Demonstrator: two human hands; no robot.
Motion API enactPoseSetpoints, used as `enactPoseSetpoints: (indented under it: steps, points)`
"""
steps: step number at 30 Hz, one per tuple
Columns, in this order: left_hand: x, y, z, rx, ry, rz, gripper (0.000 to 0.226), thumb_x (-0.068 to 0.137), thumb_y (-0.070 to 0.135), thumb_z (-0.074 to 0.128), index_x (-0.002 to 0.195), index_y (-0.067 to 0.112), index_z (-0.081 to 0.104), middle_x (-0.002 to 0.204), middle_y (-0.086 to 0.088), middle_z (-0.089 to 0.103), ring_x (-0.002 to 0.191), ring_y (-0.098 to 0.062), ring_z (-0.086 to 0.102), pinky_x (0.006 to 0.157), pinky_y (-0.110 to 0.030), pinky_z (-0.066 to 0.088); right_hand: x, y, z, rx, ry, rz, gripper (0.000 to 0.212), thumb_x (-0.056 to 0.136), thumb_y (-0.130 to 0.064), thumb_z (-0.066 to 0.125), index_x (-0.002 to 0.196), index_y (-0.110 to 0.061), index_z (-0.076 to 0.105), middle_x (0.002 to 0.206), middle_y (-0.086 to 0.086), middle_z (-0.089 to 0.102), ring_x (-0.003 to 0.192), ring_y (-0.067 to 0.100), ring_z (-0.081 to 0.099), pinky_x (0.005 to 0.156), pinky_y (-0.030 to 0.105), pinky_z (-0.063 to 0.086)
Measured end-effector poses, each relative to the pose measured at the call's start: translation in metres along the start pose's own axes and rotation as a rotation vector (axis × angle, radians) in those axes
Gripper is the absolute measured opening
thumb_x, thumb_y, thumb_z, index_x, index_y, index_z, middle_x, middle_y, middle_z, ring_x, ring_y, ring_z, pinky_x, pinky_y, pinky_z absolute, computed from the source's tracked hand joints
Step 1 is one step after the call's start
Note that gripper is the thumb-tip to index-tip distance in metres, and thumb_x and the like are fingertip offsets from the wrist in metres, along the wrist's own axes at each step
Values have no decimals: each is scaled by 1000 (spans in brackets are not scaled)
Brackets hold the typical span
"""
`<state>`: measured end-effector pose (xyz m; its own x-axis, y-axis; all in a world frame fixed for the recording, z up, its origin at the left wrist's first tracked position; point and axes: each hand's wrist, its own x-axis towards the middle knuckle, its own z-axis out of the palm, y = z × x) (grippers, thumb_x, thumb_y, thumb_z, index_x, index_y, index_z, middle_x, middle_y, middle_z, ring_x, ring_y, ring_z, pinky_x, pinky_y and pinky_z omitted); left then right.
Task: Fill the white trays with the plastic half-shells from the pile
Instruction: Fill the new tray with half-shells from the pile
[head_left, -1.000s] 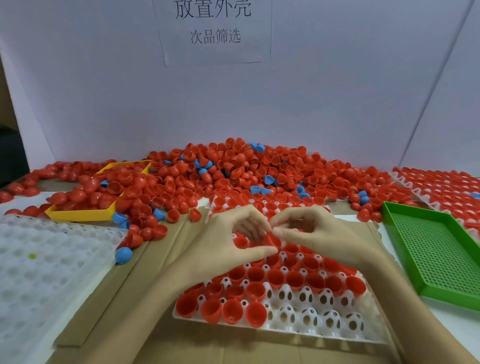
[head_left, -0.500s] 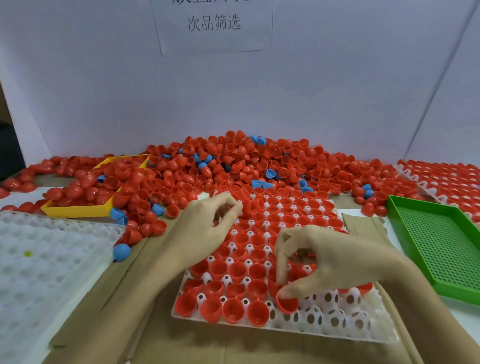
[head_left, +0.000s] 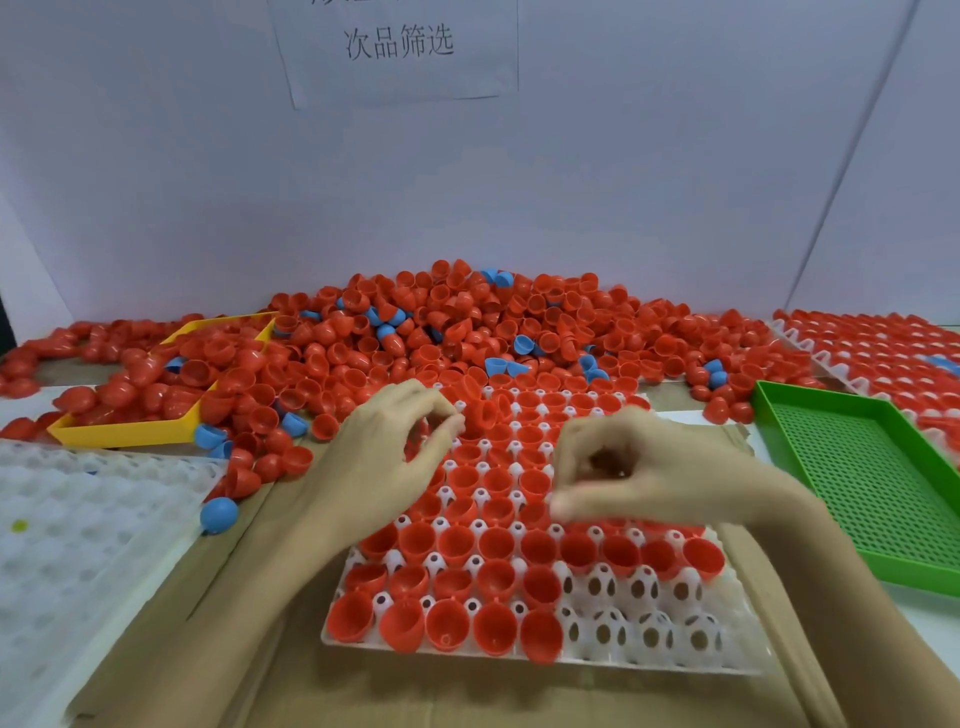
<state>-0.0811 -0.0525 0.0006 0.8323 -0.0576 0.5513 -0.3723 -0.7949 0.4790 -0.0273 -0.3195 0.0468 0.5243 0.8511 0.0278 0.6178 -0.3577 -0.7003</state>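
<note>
The left hand (head_left: 387, 457) is hovering over the white tray (head_left: 670, 660), its grip pinched on a stack of red half-shells (head_left: 480, 402). The right hand (head_left: 639, 467) is curling blurred beside it; whether its grip is holding anything I cannot tell. The pile (head_left: 467, 332) is sitting behind, a green tray (head_left: 883, 493) rightward.

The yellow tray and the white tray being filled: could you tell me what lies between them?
Head view: loose red half-shells, a few blue ones, and the left hand.
</note>
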Motion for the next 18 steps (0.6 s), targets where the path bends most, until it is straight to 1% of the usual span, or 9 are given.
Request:
enactPoseSetpoints:
  steps: [2,4,7,9,11,13,14,16,18]
  points:
    - [-3,8,1,-41,-100,103,15,99,33,63,98,25,76,99,17,65,98,-9,63,87,-26,51,2,16,-10,83,271,17,43,98,-59,62,78,-25,78,73,17,51,57,19,37,56,29,34]
    - [-7,19,3,-81,-243,188,17,99,38,65,107,31,78,113,21,67,113,-3,63,99,-21,47,3,30,-16,89,505,67,48,104,-54,55,75,-23,78,62,14,40,55,22,32,56,35,32]
    - [-14,33,12,-141,-459,260,25,99,45,64,121,40,75,134,29,62,128,10,53,111,-15,38,6,53,-17,10,623,174,47,105,-47,55,72,-22,78,58,13,40,54,25,32,61,36,34]
    - [-18,36,19,-102,-538,294,29,99,51,63,125,42,72,140,30,58,132,15,45,117,-17,31,8,62,-16,-61,645,229,45,105,-44,57,71,-22,78,58,15,53,52,28,39,63,23,38]
    - [-19,37,24,-64,-530,315,31,99,53,62,126,41,72,140,30,58,134,17,42,118,-18,28,10,64,-12,-146,674,267,44,105,-39,59,71,-20,78,69,15,66,57,10,52,69,11,35]
    - [-18,37,26,-116,-466,273,31,100,53,60,127,41,70,143,32,54,137,14,40,118,-19,26,13,62,-8,-177,718,272,43,106,-34,60,71,-16,79,73,11,68,70,-7,55,71,9,33]
    - [-16,35,26,-155,-407,222,31,101,53,58,128,42,69,146,33,51,140,12,38,119,-23,27,13,60,-7,-171,731,266,43,106,-32,61,71,-15,80,73,10,67,72,-11,55,71,8,33]
    - [-10,25,25,-123,-256,126,36,103,57,50,134,47,63,157,32,37,148,8,28,121,-33,23,13,58,-7,-154,744,265,43,106,-31,61,73,-13,80,75,6,66,73,-10,55,72,12,33]
    - [-4,7,23,67,-184,47,45,103,66,34,145,55,47,169,23,12,156,-1,9,123,-38,13,12,55,-8,-152,754,273,41,106,-32,60,75,-13,81,82,3,65,71,-2,55,73,19,35]
